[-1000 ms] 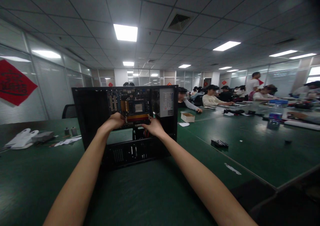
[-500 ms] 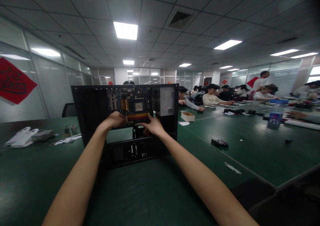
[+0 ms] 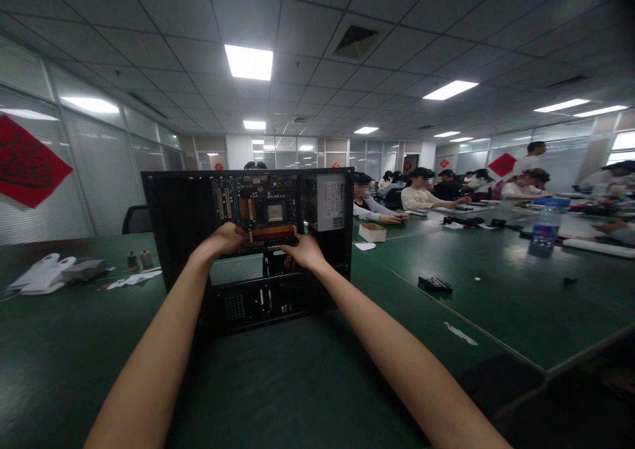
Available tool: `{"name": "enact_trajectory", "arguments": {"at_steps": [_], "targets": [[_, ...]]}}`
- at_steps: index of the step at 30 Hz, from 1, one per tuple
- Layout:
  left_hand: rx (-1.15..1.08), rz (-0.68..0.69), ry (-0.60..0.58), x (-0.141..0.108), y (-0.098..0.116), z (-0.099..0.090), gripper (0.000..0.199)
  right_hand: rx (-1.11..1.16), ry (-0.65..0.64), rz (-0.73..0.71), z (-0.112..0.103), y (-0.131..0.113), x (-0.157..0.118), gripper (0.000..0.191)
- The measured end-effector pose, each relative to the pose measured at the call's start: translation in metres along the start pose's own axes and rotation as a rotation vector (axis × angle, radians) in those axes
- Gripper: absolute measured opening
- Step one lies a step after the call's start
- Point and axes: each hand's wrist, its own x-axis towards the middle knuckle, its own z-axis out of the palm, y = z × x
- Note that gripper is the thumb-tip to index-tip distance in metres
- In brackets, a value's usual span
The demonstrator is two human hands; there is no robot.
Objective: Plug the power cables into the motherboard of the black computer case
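A black computer case (image 3: 278, 290) stands with its side open toward me on the green table. Inside it is a motherboard (image 3: 258, 194) with a silver processor square (image 3: 276, 213) and orange and red memory slots (image 3: 270, 233). My left hand (image 3: 225, 239) is closed, its fingertips at the left end of these slots. At their right end, my right hand (image 3: 307, 250) has its thumb pointing inward and its other fingers curled. A thin dark strip spans the gap between my fingertips; whether I hold it cannot be made out. The power supply (image 3: 331, 201) sits upper right.
On the left lie white bags (image 3: 42, 274) and a grey box (image 3: 84, 270). To the right are a small open box (image 3: 372, 232), a black part (image 3: 435, 284), a paper scrap (image 3: 460, 333) and a water bottle (image 3: 546, 227). Several people sit along the far tables.
My hands stay at the memory slots with barely any shift. Beyond the case, a seated person's hands have drawn together, and a standing person has moved slightly right.
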Motion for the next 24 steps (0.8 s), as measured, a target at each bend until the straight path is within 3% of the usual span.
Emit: {"name": "enact_trajectory", "arguments": {"at_steps": [18,21,24], "targets": [[-0.006,0.004,-0.083,0.009,-0.01,0.005,0.007,-0.043,-0.018,0.03,-0.002,-0.004,-0.001,0.031],[0.137,0.033,-0.061,0.005,-0.005,0.006,0.009,-0.034,-0.022,0.027,-0.003,-0.005,-0.001,0.031],[0.47,0.083,0.047,-0.005,0.006,0.007,0.018,-0.01,0.021,0.056,-0.001,-0.006,-0.001,0.032]]}}
